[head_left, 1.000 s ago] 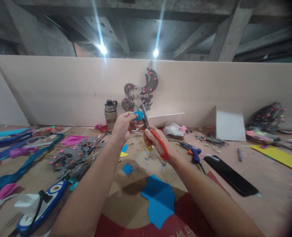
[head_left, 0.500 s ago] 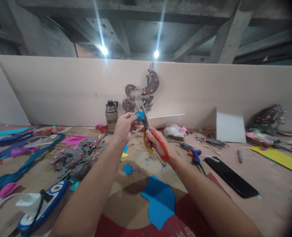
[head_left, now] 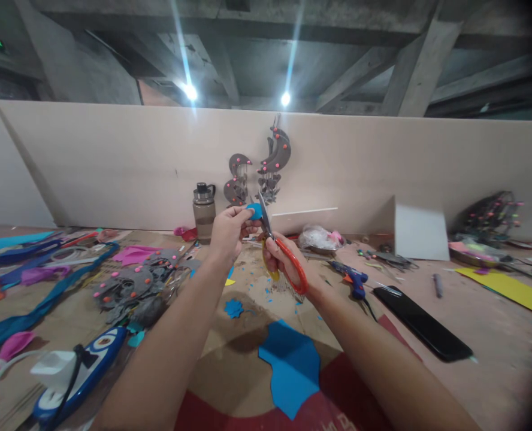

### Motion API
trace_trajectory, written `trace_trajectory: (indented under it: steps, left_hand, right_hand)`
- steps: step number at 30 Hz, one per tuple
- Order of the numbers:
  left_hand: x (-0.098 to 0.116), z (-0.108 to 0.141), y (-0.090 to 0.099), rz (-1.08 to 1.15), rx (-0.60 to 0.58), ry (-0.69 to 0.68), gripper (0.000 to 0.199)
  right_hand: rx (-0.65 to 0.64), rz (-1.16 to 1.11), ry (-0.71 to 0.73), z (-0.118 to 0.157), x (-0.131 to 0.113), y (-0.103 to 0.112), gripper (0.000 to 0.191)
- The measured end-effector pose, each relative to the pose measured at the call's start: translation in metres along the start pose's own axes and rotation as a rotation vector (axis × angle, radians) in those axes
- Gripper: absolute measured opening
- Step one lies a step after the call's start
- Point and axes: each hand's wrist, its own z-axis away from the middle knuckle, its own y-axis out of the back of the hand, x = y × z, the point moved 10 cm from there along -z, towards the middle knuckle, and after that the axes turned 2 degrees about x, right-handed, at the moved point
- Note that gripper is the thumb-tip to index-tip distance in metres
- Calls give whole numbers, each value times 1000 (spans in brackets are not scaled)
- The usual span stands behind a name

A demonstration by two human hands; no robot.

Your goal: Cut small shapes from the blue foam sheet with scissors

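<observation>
Between the thumb and fingers of my left hand point(head_left: 230, 230) is a small blue foam piece point(head_left: 254, 211), raised above the table. My right hand point(head_left: 284, 257) is closed around the handles of a pair of scissors point(head_left: 296, 263), one red and one yellow. The blades point up and away, parted slightly, right beside the blue piece; whether they touch it I cannot tell. Below my hands lie a small blue cut-out with a scalloped edge point(head_left: 234, 308) and tiny blue scraps. Nearer to me rests a larger irregular blue sheet point(head_left: 292, 368).
A water bottle point(head_left: 203, 212) stands by the back partition. Right of my arm are a blue glue gun point(head_left: 353, 278) and a black phone point(head_left: 421, 323). Grey felt pieces point(head_left: 135, 278), fabric strips and a power strip point(head_left: 79, 377) crowd the left side. Grey moon ornaments point(head_left: 275, 152) hang behind.
Both hands, the blue piece and the scissors stay almost in place. The whole view has shifted very slightly.
</observation>
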Motion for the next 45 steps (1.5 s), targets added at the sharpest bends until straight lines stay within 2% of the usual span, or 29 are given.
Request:
trace_trajectory:
  steps: [20,32,45]
  left_hand:
    - [-3,-1,2,-13,33,-3,19]
    - [3,2,3,-54,65,-83,15]
    - [2,2,3,-82,59,-90,18]
  right_hand:
    - [-16,-83,-43,0,5,-3,39]
    - [2,-82,-49,0,8,-2,42]
    - [40,-81,-91,1,15,1,40]
